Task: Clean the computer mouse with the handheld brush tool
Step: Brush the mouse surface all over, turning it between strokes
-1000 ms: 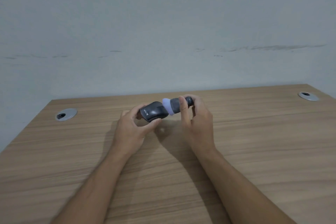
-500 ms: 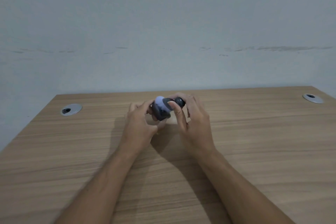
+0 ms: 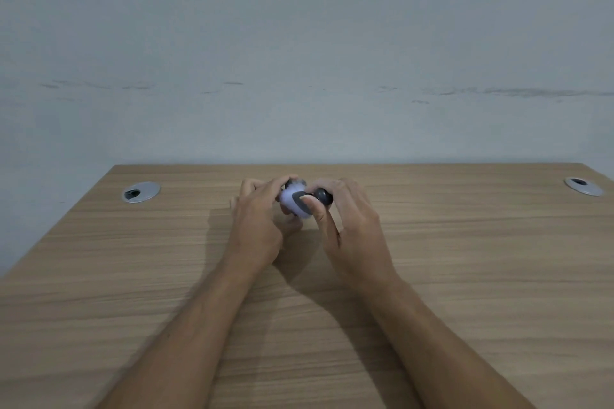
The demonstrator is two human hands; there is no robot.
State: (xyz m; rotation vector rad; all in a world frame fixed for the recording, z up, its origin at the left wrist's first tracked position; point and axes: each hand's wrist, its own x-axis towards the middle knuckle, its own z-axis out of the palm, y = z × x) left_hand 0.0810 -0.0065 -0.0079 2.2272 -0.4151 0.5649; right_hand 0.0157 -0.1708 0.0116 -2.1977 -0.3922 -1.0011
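Note:
My left hand is curled around the dark computer mouse, which is almost wholly hidden behind its fingers; only a dark sliver shows at the top. My right hand grips the brush tool by its dark handle, thumb and forefinger pinching it. The tool's pale lilac head is pressed against the mouse between the two hands, just above the wooden desk. The head looks blurred.
A round metal cable grommet sits in the desk at the back left, another grommet at the back right. A plain pale wall rises right behind the desk's far edge.
The mouse, plainly seen in my left hand a second ago, has turned and vanished behind my fingers. The brush head has slid left over it. Both hands have drawn closer together.

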